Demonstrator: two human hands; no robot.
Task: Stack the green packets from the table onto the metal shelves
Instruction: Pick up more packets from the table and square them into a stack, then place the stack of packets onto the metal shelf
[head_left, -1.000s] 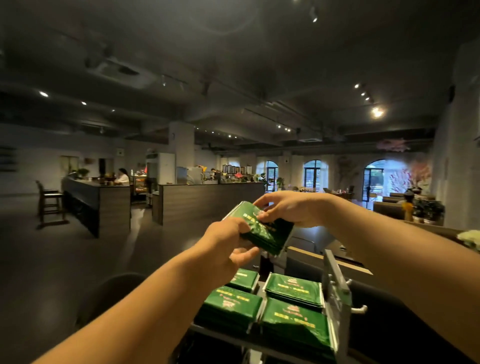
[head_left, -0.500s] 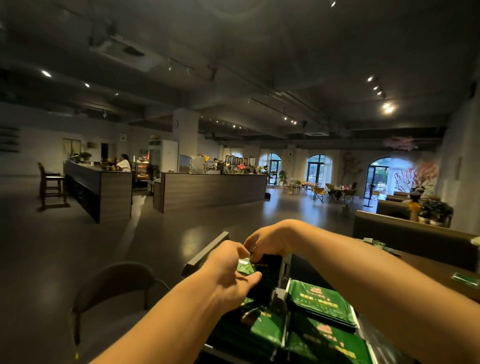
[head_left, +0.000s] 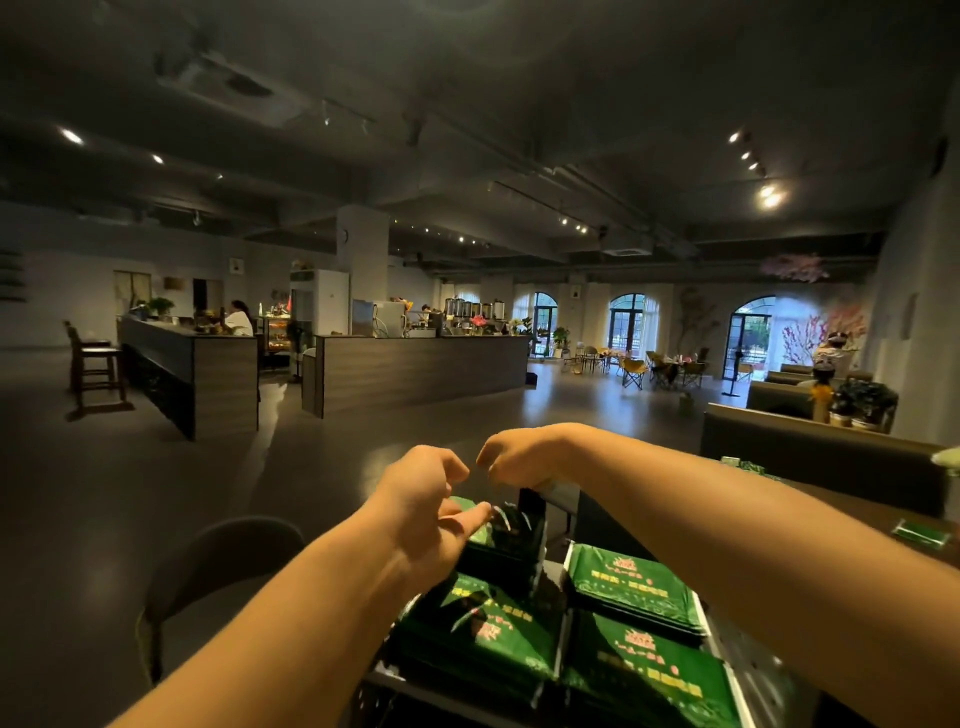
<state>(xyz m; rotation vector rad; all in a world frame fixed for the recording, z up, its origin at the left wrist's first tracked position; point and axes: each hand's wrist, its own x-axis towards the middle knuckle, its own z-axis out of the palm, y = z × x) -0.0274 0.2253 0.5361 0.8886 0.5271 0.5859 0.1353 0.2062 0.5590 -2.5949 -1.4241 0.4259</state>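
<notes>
Green packets fill the shelf (head_left: 737, 675) under both hands. The left hand (head_left: 423, 506) hovers over the back-left stack (head_left: 498, 540), fingers curled in, thumb stretched toward the dark top of that stack; whether the thumb touches a packet or the fingers pinch anything cannot be told. The right hand (head_left: 511, 457) sits just beside it, a little farther out, knuckles bent and fingers curled downward over the shelf's far edge; its fingertips are hidden, so its grip cannot be told either. The two hands nearly meet at the knuckles.

Below the left forearm lies the front-left stack (head_left: 483, 631), its top packet face up with yellow print. To its right, across a pale divider, are the back-right stack (head_left: 631, 587) and the front-right stack (head_left: 644, 670), both flat and face up. The four stacks sit in separate compartments, close together.

Farther right, a brown table (head_left: 857, 509) carries a loose packet (head_left: 922, 532) near its edge and a few more packets (head_left: 743, 464) at its far end, well apart from the shelf. A dark chair (head_left: 218, 561) stands left of the arms. Beyond, wooden counters (head_left: 415, 369) cross a dim café floor.
</notes>
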